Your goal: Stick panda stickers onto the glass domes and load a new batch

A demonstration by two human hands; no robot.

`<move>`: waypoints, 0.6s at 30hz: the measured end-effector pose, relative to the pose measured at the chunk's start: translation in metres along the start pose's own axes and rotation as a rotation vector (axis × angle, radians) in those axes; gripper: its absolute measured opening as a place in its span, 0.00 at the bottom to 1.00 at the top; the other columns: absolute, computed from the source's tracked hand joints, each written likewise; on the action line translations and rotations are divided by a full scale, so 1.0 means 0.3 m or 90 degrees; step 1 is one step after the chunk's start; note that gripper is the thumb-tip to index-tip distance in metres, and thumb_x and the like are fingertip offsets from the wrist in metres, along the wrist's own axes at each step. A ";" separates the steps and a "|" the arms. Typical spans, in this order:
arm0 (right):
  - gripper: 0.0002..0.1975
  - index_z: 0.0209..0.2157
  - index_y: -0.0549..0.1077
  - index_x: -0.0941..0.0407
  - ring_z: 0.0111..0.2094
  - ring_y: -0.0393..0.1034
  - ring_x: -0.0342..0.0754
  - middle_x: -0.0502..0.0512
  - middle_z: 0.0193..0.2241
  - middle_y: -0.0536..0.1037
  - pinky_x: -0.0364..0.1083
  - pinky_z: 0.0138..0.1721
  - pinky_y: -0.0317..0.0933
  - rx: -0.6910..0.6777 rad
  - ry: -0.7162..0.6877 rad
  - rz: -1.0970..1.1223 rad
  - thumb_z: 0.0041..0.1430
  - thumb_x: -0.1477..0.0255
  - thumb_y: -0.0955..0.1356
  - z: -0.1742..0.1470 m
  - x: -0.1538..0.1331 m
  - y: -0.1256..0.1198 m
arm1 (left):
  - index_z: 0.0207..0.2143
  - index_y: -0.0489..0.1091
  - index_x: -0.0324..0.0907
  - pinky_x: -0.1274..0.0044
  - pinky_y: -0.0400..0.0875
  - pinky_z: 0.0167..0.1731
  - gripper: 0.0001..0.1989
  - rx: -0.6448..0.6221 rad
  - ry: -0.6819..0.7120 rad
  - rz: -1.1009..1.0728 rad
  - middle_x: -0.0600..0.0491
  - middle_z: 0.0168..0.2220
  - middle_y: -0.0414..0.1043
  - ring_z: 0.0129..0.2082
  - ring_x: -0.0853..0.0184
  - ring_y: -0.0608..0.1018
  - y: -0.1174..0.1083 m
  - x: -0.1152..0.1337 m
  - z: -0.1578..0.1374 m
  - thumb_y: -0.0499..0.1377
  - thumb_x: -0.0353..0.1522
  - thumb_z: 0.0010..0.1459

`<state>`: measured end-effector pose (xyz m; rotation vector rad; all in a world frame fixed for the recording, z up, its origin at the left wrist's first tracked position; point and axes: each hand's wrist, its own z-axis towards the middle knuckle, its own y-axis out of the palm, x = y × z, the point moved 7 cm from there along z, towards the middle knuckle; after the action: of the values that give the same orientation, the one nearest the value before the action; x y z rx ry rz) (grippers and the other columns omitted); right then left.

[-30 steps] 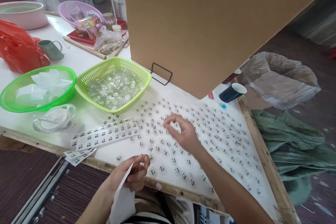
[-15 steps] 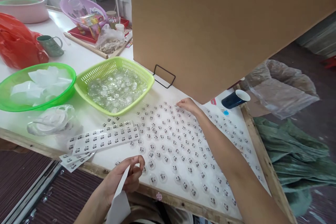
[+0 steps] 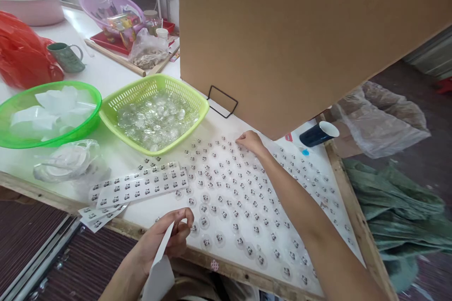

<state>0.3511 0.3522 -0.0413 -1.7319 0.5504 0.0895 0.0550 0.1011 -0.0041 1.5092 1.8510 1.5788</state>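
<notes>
My left hand (image 3: 173, 233) is closed over a bent white paper sheet (image 3: 159, 275) at the near edge of the table; its printed side, if any, is turned away. Far across the table, my right hand (image 3: 250, 141) has its fingers pinched together at the surface, and whatever they hold is hidden. Around and below it lie many clear round discs (image 3: 219, 238), each bearing a small panda picture. Left of them, sheets of panda stickers (image 3: 143, 186) overlap on the table, and a smaller pair (image 3: 102, 216) juts over the front edge.
A yellow-green basket (image 3: 155, 148) holds clear discs. Beside it stand a green bowl (image 3: 97, 113) of white paper pieces and a plastic bag (image 3: 70, 162). A large cardboard sheet (image 3: 282, 47) rises behind my right hand. A dark cup (image 3: 316, 135) lies tipped at the right.
The view has shifted very slightly. Both hands stay almost in place, the left still holding the paper sheet and the right still pinched at the table.
</notes>
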 end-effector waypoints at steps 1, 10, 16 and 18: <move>0.03 0.27 0.79 0.57 0.33 0.74 0.48 0.57 0.32 0.81 0.42 0.33 0.59 0.005 0.002 -0.017 0.47 0.73 0.71 -0.003 -0.005 -0.001 | 0.29 0.71 0.40 0.86 0.48 0.11 0.15 0.002 0.002 0.003 0.65 0.10 0.50 0.09 0.80 0.48 -0.002 -0.001 0.001 0.65 0.44 0.56; 0.03 0.27 0.79 0.56 0.44 0.74 0.53 0.58 0.35 0.82 0.47 0.46 0.59 0.046 0.011 -0.085 0.51 0.73 0.71 -0.011 -0.026 -0.004 | 0.30 0.72 0.40 0.87 0.45 0.11 0.16 0.007 0.020 0.029 0.65 0.11 0.50 0.09 0.81 0.47 -0.015 -0.008 -0.008 0.64 0.44 0.56; 0.04 0.29 0.79 0.56 0.38 0.75 0.50 0.56 0.35 0.82 0.44 0.36 0.60 0.045 0.031 -0.029 0.52 0.72 0.70 -0.022 0.006 -0.004 | 0.29 0.70 0.39 0.86 0.44 0.12 0.16 0.051 0.060 0.056 0.64 0.12 0.51 0.10 0.81 0.47 -0.023 -0.003 -0.020 0.63 0.44 0.57; 0.06 0.30 0.79 0.55 0.37 0.75 0.48 0.54 0.35 0.82 0.42 0.34 0.60 0.051 0.027 -0.001 0.53 0.72 0.69 -0.032 0.016 -0.009 | 0.28 0.69 0.39 0.85 0.44 0.13 0.16 0.084 0.081 0.093 0.64 0.14 0.52 0.11 0.80 0.48 -0.028 0.007 -0.018 0.63 0.43 0.57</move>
<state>0.3543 0.3421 -0.0382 -1.6595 0.5762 0.0282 0.0456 0.1011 -0.0082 1.6704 1.9904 1.6827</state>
